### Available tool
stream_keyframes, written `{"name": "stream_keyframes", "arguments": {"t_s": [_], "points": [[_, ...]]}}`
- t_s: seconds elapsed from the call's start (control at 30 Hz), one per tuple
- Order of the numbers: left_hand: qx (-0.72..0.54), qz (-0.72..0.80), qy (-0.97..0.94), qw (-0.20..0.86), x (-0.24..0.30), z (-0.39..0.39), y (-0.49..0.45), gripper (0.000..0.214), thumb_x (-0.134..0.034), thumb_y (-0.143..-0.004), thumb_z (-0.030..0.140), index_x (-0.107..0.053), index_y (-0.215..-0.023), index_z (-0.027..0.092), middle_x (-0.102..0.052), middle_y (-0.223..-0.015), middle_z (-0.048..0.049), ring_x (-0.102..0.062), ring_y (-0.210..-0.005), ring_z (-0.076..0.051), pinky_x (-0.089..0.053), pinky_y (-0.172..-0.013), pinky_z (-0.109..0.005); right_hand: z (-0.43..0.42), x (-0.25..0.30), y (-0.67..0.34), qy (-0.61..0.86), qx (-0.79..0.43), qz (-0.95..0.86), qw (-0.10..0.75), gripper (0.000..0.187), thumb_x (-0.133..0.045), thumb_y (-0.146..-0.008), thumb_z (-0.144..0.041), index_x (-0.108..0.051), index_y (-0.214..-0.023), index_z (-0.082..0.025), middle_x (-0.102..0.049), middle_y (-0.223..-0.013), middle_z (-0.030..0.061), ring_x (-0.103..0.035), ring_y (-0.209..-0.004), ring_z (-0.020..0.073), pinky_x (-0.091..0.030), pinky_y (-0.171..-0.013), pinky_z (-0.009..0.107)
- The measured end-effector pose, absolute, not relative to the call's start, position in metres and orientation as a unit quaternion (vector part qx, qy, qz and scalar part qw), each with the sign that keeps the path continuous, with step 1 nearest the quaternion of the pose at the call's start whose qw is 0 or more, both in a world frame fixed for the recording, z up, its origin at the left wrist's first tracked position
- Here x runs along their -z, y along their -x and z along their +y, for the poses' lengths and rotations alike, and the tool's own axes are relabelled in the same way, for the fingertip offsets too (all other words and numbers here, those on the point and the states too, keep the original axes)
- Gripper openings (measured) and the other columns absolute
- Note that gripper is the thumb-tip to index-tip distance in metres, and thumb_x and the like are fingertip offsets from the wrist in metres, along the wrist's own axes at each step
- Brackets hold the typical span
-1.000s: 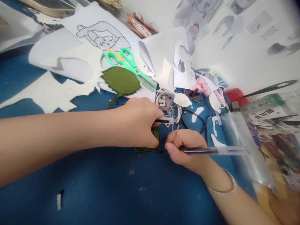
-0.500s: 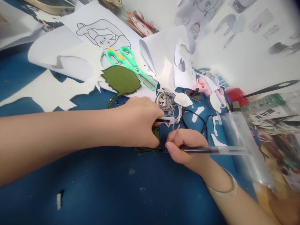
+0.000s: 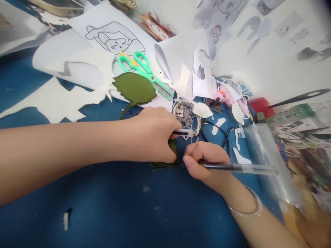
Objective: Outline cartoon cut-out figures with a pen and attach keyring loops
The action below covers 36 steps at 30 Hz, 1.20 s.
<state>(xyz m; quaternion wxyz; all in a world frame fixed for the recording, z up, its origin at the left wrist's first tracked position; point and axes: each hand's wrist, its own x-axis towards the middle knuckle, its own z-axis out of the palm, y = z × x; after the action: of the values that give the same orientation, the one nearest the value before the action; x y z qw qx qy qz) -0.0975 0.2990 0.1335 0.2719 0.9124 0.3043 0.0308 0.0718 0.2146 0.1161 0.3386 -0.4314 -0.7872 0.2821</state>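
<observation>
My left hand (image 3: 157, 134) reaches in from the left, fingers curled, with its thumb down on a small dark-green cutout (image 3: 173, 146) with jagged, black-lined edges. Much of that cutout is hidden under the hand. From the same fist sticks out a pen cap (image 3: 186, 132), black with a clear end. In my right hand (image 3: 203, 158) is a pen (image 3: 232, 167) with a clear barrel, pinched low; its tip meets the right edge of the cutout. Beyond my left hand lies a larger green leaf-shaped cutout (image 3: 136, 88), with green-handled scissors (image 3: 152, 78) by it.
White paper scraps (image 3: 57, 100) and a line drawing (image 3: 116, 38) cover the back left of the blue table (image 3: 116, 206). Behind my hands are coiled cables (image 3: 199, 125) and a pink glue gun (image 3: 224, 96). A clear plastic roll (image 3: 271, 165) lies at the right.
Almost nothing differs. The far end of the pen in my right hand has dipped slightly, and the whole view has shifted a few pixels.
</observation>
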Motion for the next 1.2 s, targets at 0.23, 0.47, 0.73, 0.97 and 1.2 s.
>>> {"name": "stream_keyframes", "arguments": {"t_s": [0.23,0.47,0.73,0.97,1.2], "points": [[-0.018,0.298,-0.912,0.282,-0.1363,0.3012,0.0972,0.025,-0.055,-0.060,0.042,-0.038,-0.057,0.024,-0.054,-0.062,-0.0004,-0.051,-0.071,-0.020,-0.036,-0.059,-0.033,0.2152,-0.1167,-0.0716,0.429,-0.277,-0.794,0.331,0.034,-0.051,-0.081,-0.013,-0.028,-0.057,-0.021,-0.044,-0.052,-0.0044,-0.043,-0.045,0.0082,-0.032,-0.043,0.020],[-0.030,0.302,-0.911,0.278,-0.1329,0.2994,0.0973,0.025,-0.056,-0.058,0.041,-0.038,-0.056,0.024,-0.054,-0.061,0.0000,-0.051,-0.070,-0.020,-0.036,-0.058,-0.033,0.2159,-0.1194,-0.0724,0.434,-0.274,-0.800,0.311,0.035,-0.050,-0.080,-0.013,-0.026,-0.056,-0.021,-0.044,-0.050,-0.0043,-0.045,-0.044,0.0084,-0.033,-0.042,0.020],[-0.022,0.301,-0.910,0.284,-0.1339,0.3002,0.0980,0.025,-0.055,-0.059,0.041,-0.038,-0.056,0.024,-0.054,-0.062,-0.0005,-0.050,-0.071,-0.020,-0.036,-0.059,-0.033,0.2154,-0.1185,-0.0732,0.446,-0.291,-0.786,0.315,0.033,-0.050,-0.080,-0.014,-0.028,-0.056,-0.021,-0.045,-0.051,-0.0041,-0.046,-0.045,0.0088,-0.035,-0.043,0.021],[-0.030,0.299,-0.913,0.275,-0.1334,0.2997,0.0979,0.024,-0.056,-0.058,0.041,-0.039,-0.056,0.024,-0.054,-0.062,0.0002,-0.051,-0.069,-0.020,-0.036,-0.058,-0.033,0.2143,-0.1167,-0.0726,0.427,-0.290,-0.791,0.329,0.033,-0.052,-0.083,-0.015,-0.033,-0.057,-0.021,-0.047,-0.052,-0.0040,-0.046,-0.046,0.0082,-0.034,-0.043,0.020],[-0.034,0.302,-0.911,0.278,-0.1333,0.2990,0.0974,0.025,-0.055,-0.059,0.041,-0.038,-0.056,0.024,-0.054,-0.062,-0.0002,-0.050,-0.070,-0.021,-0.036,-0.058,-0.033,0.2160,-0.1154,-0.0718,0.424,-0.275,-0.799,0.327,0.034,-0.053,-0.082,-0.014,-0.032,-0.056,-0.020,-0.046,-0.051,-0.0045,-0.045,-0.045,0.0076,-0.032,-0.042,0.020]]}}
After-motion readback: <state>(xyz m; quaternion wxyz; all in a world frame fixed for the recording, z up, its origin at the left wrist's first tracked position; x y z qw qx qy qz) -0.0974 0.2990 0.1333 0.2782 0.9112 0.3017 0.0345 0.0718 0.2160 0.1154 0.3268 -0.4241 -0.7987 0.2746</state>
